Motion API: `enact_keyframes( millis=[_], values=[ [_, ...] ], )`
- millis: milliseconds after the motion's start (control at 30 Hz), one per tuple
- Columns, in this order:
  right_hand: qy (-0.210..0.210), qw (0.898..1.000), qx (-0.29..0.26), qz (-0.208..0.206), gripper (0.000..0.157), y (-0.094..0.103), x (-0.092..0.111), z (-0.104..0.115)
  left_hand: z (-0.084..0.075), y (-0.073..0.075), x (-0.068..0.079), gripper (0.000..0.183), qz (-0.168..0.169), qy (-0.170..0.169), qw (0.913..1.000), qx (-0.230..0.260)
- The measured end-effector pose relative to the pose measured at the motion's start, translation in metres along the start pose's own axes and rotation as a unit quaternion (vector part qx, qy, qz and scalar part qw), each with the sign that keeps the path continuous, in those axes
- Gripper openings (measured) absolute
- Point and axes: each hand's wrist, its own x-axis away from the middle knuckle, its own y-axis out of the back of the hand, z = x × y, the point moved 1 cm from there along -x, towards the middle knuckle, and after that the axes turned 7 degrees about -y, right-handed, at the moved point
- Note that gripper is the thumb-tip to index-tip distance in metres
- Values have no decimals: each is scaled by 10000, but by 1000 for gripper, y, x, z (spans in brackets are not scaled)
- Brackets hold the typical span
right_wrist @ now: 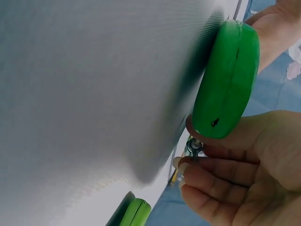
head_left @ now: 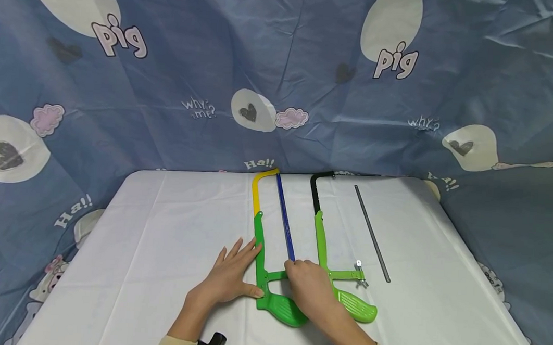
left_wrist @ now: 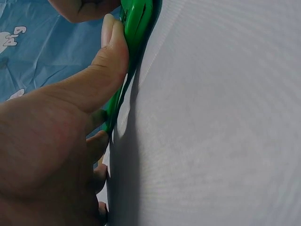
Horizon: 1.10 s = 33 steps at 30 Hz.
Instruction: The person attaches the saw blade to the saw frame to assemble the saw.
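A hacksaw (head_left: 260, 260) with a green handle and a yellow front bow lies on the white table. A blue blade (head_left: 284, 217) runs along its open side, its near end hidden by my right hand (head_left: 309, 289). The right wrist view shows that hand's thumb and curled fingers pinching a small metal wing nut (right_wrist: 194, 145) beside the green handle (right_wrist: 228, 80). With fingers spread and fairly straight, my left hand (head_left: 226, 276) presses against the saw's left side. Its thumb (left_wrist: 113, 52) touches the green frame near the handle.
Right of my right hand lies a second hacksaw (head_left: 321, 237), lime green with a black bow, with a wing nut on its crosspiece and no blade fitted. Farther right is a loose grey rod-like blade (head_left: 372, 232). A blue printed cloth (head_left: 281, 74) hangs behind the table (head_left: 185, 214).
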Motion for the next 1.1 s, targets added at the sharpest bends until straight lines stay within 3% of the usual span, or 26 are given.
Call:
enact_keyframes(
  millis=[600,1100],
  values=[
    [14,9998,132,-125,16,0,1,5,0,0,0,111,8,25,10000,-19],
    [-231,9988,-396,149,11,2,0,2,-1,0,0,111,23,43,10000,-17]
  ],
)
